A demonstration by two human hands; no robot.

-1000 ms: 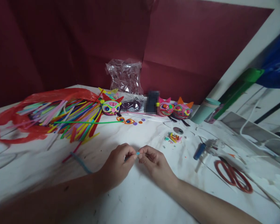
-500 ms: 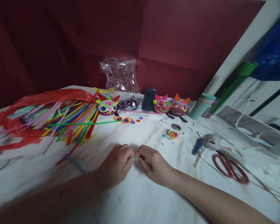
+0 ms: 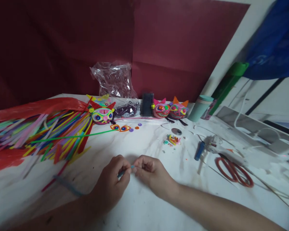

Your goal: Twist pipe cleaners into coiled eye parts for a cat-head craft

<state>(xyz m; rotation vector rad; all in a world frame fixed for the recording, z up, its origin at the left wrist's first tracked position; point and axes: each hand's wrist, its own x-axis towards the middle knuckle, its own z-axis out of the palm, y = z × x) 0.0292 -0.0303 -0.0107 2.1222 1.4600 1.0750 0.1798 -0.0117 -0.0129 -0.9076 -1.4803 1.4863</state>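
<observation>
A light blue pipe cleaner (image 3: 132, 166) is pinched between both my hands at the front middle of the table. My left hand (image 3: 115, 179) is closed on it, and a bit of blue shows inside the curled fingers. The fingertips of my right hand (image 3: 151, 175) meet the left ones and grip its short end. Another blue length (image 3: 68, 186) lies by my left forearm; whether it is the same piece I cannot tell. Farther back lie two orange-rimmed eye shapes (image 3: 120, 128) and small purple and orange discs (image 3: 137, 127).
Colourful pipe cleaners (image 3: 62, 134) spread over a red plastic bag (image 3: 38, 104) at left. Decorated animal heads (image 3: 102, 115) stand along the back. Red-handled scissors (image 3: 234, 172), a glue gun (image 3: 212, 142) and a green cup (image 3: 201, 107) are at right.
The whole view has shifted, with the table things now farther left. My hands stay together; their fingers have turned slightly, and more of the blue pipe cleaner shows.
</observation>
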